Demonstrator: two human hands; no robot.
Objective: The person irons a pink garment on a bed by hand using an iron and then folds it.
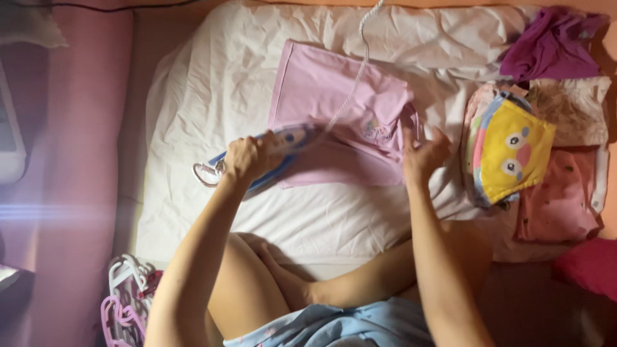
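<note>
kneeling at the near edge of the rumpled white cotton sheet (212, 115), bare knees tucked under a pale blue hem. nearest on the left, a heap of pink and white plastic hangers (125, 299) on the floor, well clear of the work.

left hand (247, 157) closed around the handle of a blue and white electric iron (279, 151), fingers wrapped tight, soleplate resting on the near left edge of the folded light pink cotton garment (340, 109). right hand (421, 151) at the garment's right end, fingers loosely spread and curled, touching or lifting the fabric there; exact pinch hard to tell.

judged best here: keeping the cloth taut with the right hand, gliding the iron away from those fingers, minding the twisted white cord (360, 58) trailing up across the garment.

open sheet lies near and left of the garment, also beyond it. right side crowded: a yellow cartoon-face fabric piece (514, 151) just beside, folded pink and cream clothes (559, 199) past it, a crumpled magenta garment (553, 42) at the far corner.
</note>
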